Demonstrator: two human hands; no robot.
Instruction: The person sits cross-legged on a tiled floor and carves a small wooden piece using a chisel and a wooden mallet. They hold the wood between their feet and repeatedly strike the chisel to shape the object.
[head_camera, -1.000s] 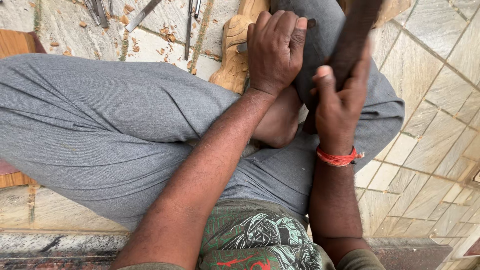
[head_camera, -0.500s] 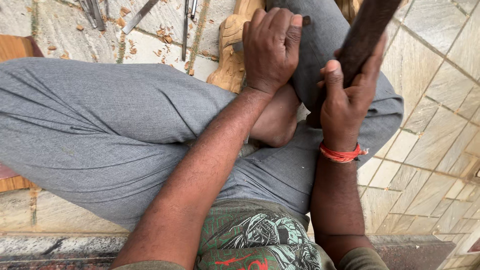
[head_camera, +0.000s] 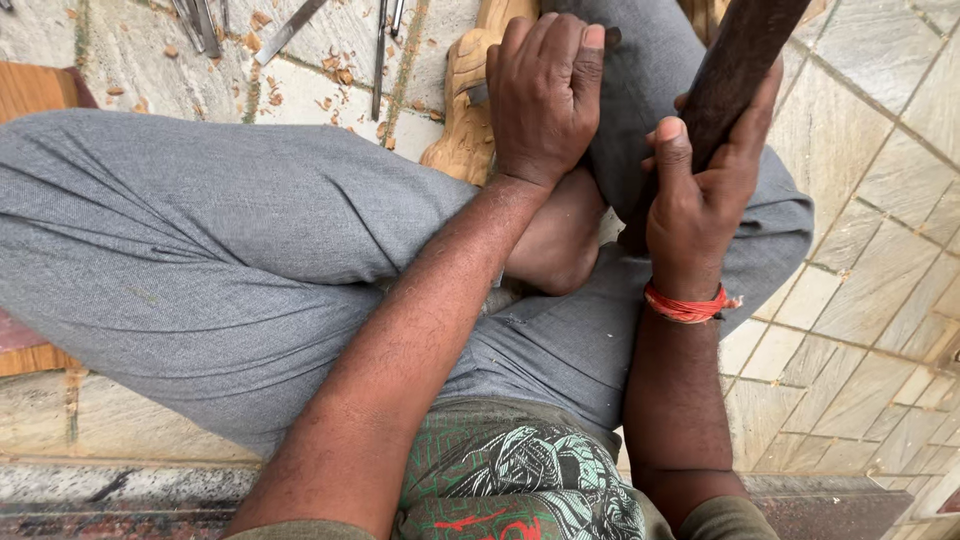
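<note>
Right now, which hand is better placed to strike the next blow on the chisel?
The right hand. It already grips the dark wooden mallet, raised beside the work. The left hand is closed on the chisel, holding it against the pale wooden carving.

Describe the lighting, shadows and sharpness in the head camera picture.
Head view: soft, even daylight, no glare on the stone floor; only faint shadow under the grey trouser legs. The left hand and right hand are sharp; the dark wooden mallet runs out of frame at the top; the chisels look slightly soft, and the edges bend a little.
</note>
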